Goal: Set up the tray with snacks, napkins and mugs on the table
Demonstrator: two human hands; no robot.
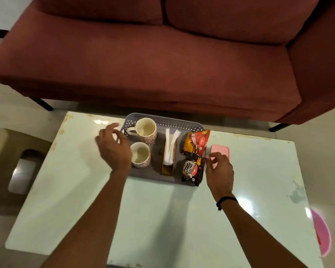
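A grey perforated tray [174,121] rests on the white table [147,219]. In it stand two patterned mugs, the far mug [145,130] and the near mug [141,155], both empty. A wooden napkin holder [169,153] with white napkins sits in the middle. At the right lie a red-yellow snack packet [195,141] and a salted peanuts packet [192,170]. My left hand [113,147] hovers at the tray's left edge, fingers spread, holding nothing. My right hand [219,170] is at the tray's right edge beside the peanuts packet, fingers loosely curled and apart.
A pink flat object [220,149] lies on the table just right of the tray, partly behind my right hand. A dark red sofa [143,59] stands beyond the table. A beige stool [10,151] is at the left. A pink round thing [322,232] shows at the table's right corner.
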